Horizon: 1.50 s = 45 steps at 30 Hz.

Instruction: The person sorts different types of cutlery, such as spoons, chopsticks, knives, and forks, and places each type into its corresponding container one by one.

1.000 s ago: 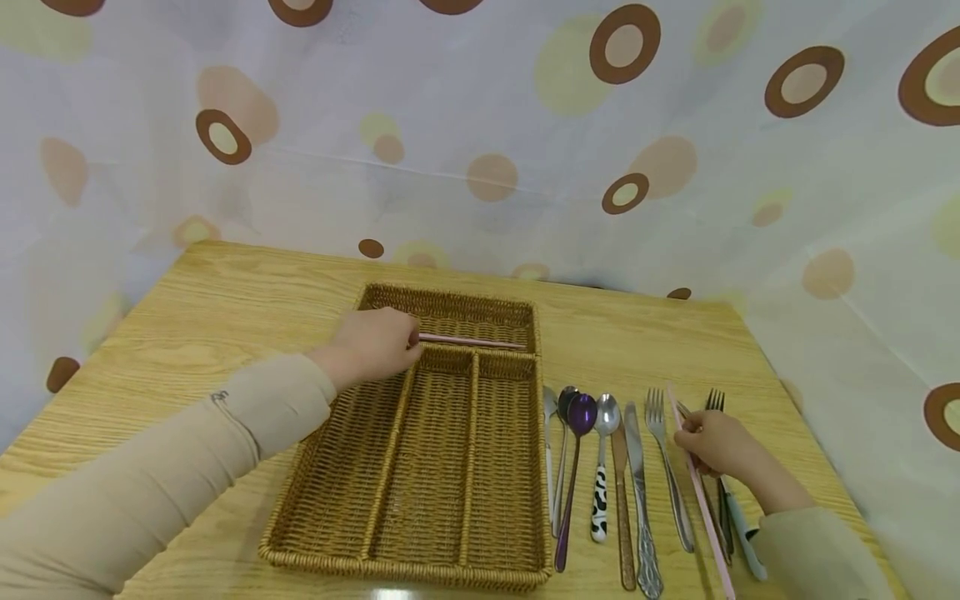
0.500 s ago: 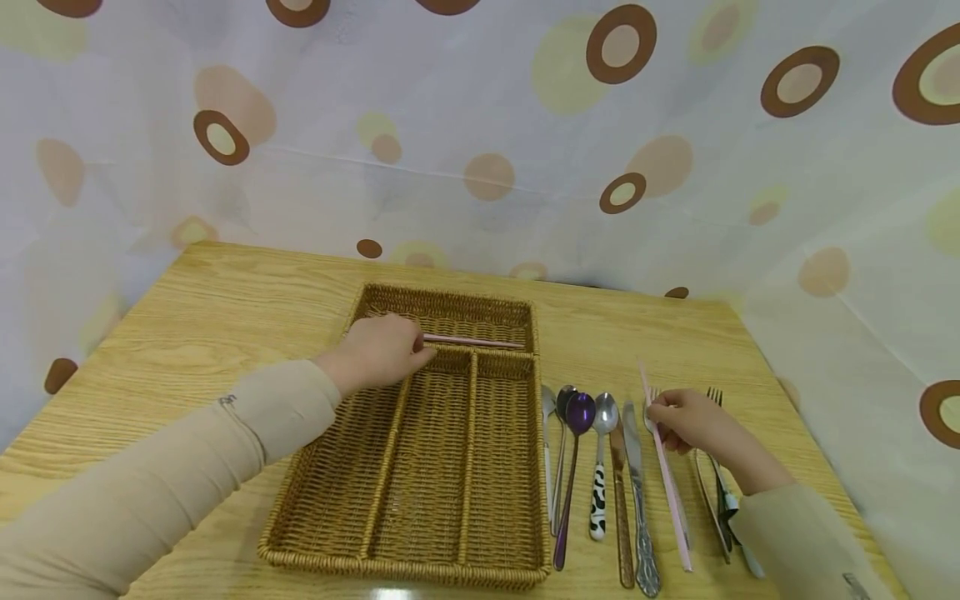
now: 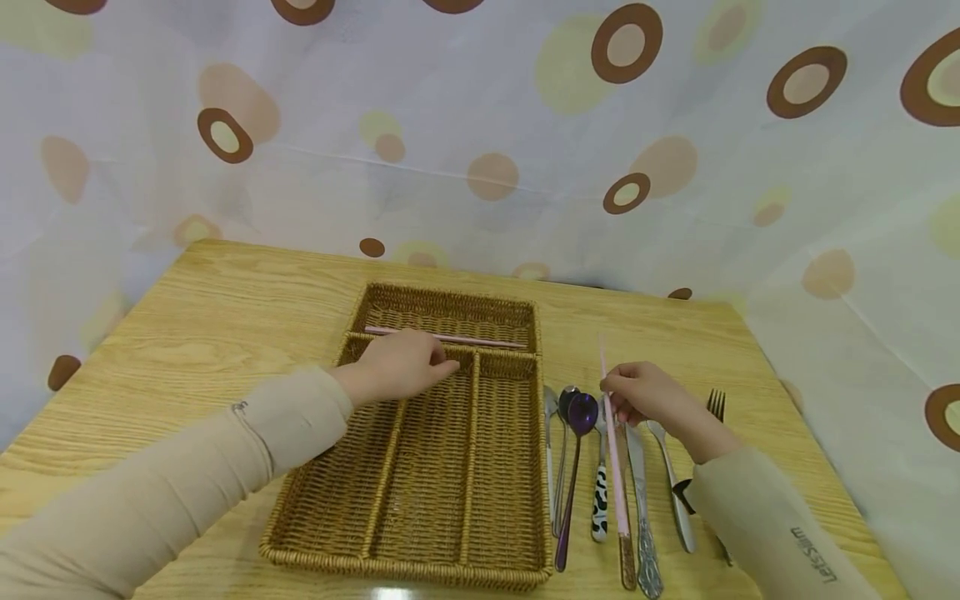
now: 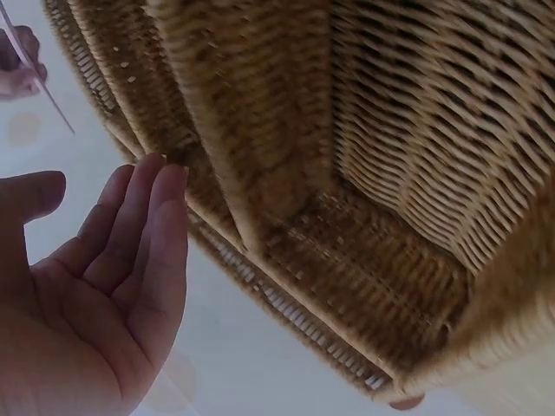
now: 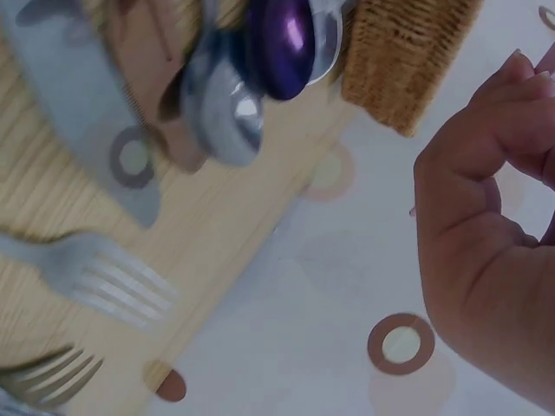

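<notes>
My right hand [image 3: 648, 396] pinches a pink chopstick [image 3: 615, 467] near its upper part, above the row of cutlery right of the wicker basket. In the right wrist view the curled fingers of that hand [image 5: 486, 234] show at the right edge. My left hand [image 3: 405, 365] hovers over the basket [image 3: 405, 571] near its cross divider. Nothing lies in that palm [image 4: 104, 303] in the left wrist view, and its fingers are loosely bent. A second pink chopstick [image 3: 487, 341] lies lengthwise in the basket's back compartment, partly hidden by the left hand.
Beside the basket lie a purple spoon [image 3: 582, 414], a spoon with a black-and-white handle [image 3: 599, 508], a brown-handled knife [image 3: 627, 567], a silver knife [image 3: 646, 550] and forks, such as a dark fork [image 3: 716, 404]. A patterned cloth [image 3: 450, 125] hangs behind the table [image 3: 247, 308].
My right hand has carried the pink chopstick leftward over the cutlery. My left hand has let go of the chopstick in the back compartment and shifted right and toward me.
</notes>
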Motion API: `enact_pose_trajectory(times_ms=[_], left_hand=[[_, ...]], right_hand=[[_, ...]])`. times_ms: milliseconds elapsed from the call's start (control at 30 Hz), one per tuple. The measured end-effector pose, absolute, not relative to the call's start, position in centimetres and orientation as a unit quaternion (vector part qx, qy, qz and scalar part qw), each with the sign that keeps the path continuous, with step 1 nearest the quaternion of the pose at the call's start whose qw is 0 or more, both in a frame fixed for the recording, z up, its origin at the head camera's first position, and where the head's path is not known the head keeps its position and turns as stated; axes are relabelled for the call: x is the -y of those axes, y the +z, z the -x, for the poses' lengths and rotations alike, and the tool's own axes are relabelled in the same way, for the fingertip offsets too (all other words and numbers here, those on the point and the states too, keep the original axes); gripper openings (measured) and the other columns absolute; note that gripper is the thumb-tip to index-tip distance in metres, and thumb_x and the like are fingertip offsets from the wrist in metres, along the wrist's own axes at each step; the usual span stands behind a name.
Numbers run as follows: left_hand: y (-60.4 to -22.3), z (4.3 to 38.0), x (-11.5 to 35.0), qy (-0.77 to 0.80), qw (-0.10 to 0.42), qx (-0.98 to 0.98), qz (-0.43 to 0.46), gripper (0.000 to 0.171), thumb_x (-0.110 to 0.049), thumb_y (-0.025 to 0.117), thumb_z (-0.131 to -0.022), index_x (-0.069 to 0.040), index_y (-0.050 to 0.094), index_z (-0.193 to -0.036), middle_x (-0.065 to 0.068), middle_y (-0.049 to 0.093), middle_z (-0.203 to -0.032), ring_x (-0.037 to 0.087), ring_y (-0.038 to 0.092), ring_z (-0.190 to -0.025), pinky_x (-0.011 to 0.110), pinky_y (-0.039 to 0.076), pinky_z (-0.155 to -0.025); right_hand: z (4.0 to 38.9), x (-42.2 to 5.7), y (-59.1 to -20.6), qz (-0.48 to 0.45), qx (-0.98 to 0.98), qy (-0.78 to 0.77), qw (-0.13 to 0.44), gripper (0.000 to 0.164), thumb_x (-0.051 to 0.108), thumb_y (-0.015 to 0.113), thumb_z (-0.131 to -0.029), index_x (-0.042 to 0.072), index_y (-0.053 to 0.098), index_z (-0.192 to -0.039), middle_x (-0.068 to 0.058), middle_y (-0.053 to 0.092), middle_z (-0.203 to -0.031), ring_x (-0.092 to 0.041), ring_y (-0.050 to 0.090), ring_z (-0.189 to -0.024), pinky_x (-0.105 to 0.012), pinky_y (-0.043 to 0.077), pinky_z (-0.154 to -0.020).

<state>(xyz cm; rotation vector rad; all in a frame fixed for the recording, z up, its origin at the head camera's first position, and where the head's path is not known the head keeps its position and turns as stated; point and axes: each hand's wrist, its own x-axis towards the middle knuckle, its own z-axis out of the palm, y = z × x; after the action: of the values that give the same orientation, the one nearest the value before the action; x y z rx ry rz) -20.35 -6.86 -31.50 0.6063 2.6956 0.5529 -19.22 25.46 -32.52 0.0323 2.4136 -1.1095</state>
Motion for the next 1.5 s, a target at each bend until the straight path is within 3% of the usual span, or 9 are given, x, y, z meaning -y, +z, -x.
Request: enact_pose_trajectory(times_ms=[233,467,600,767,900,1033,1200,1500], left_hand=[[-31.2,19.1,5.0,0.236,0.181,-0.925,-0.234,0.038,-0.038,0.047,-0.097,-0.014,0.059,-0.070,-0.006,0.035,-0.049,0.009,0.028,-0.043,0.024,0.026,-0.045],[-31.3,17.9,2.5,0.287,0.217,-0.902,-0.241,0.038,-0.041,0.050,-0.095,-0.009,0.070,-0.091,-0.007,0.040,-0.047,0.007,0.032,-0.042,0.022,0.028,-0.043],[-31.3,17.7,1.2,0.329,0.231,-0.881,-0.251,0.036,-0.040,0.055,-0.093,-0.009,0.072,-0.086,-0.006,0.042,-0.049,0.007,0.033,-0.043,0.021,0.028,-0.043],[-31.2,17.8,0.7,0.367,0.237,-0.865,-0.247,0.021,-0.026,0.061,-0.091,-0.008,0.071,-0.092,-0.001,0.064,-0.070,0.009,0.054,-0.056,0.019,0.042,-0.052],[-30.8,18.3,1.1,0.350,0.240,-0.875,-0.231,0.019,-0.022,0.061,-0.091,-0.006,0.069,-0.099,0.003,0.069,-0.082,0.015,0.064,-0.069,0.021,0.048,-0.058],[-30.0,19.5,2.3,0.285,0.214,-0.904,-0.237,0.018,-0.023,0.060,-0.092,-0.010,0.069,-0.101,0.001,0.069,-0.085,0.011,0.062,-0.068,0.023,0.049,-0.060],[-28.9,21.7,4.1,0.179,0.151,-0.941,-0.245,0.020,-0.024,0.058,-0.093,-0.014,0.070,-0.106,0.001,0.069,-0.092,0.012,0.061,-0.071,0.026,0.048,-0.057],[-29.4,26.0,6.1,0.051,0.089,-0.959,-0.264,0.015,-0.019,0.057,-0.094,-0.013,0.070,-0.096,0.004,0.069,-0.088,0.016,0.060,-0.071,0.030,0.047,-0.061]], right_hand=[[20.0,-22.4,-31.9,0.001,-0.871,-0.428,0.240,0.023,0.018,0.043,-0.094,-0.001,0.054,-0.090,0.001,0.053,-0.061,-0.008,0.050,-0.052,-0.026,0.045,-0.052],[20.5,-19.5,-31.5,-0.008,-0.852,-0.467,0.236,0.023,0.018,0.044,-0.094,-0.003,0.053,-0.097,0.002,0.056,-0.063,-0.007,0.051,-0.053,-0.023,0.045,-0.052],[20.7,-18.4,-31.3,-0.017,-0.841,-0.492,0.226,0.029,0.018,0.042,-0.095,-0.008,0.050,-0.106,0.003,0.056,-0.064,-0.006,0.052,-0.053,-0.021,0.045,-0.053],[20.7,-18.1,-31.2,-0.031,-0.819,-0.531,0.217,0.031,0.016,0.039,-0.095,-0.009,0.046,-0.113,0.004,0.057,-0.062,-0.006,0.052,-0.053,-0.020,0.047,-0.054],[20.5,-18.5,-31.1,-0.034,-0.809,-0.547,0.214,0.040,0.023,0.040,-0.098,-0.010,0.041,-0.121,0.005,0.060,-0.064,-0.005,0.055,-0.055,-0.020,0.048,-0.054],[20.1,-19.7,-31.0,-0.033,-0.812,-0.545,0.207,0.060,0.040,0.041,-0.099,-0.009,0.034,-0.131,0.006,0.062,-0.067,-0.005,0.057,-0.059,-0.021,0.049,-0.057],[19.2,-22.4,-30.9,-0.040,-0.823,-0.530,0.199,0.072,0.052,0.036,-0.097,-0.009,0.030,-0.135,0.008,0.061,-0.070,-0.005,0.057,-0.063,-0.024,0.050,-0.063],[17.5,-28.6,-31.0,-0.070,-0.831,-0.523,0.177,0.074,0.055,0.030,-0.096,-0.009,0.028,-0.133,0.011,0.061,-0.071,-0.004,0.055,-0.063,-0.023,0.049,-0.062]])
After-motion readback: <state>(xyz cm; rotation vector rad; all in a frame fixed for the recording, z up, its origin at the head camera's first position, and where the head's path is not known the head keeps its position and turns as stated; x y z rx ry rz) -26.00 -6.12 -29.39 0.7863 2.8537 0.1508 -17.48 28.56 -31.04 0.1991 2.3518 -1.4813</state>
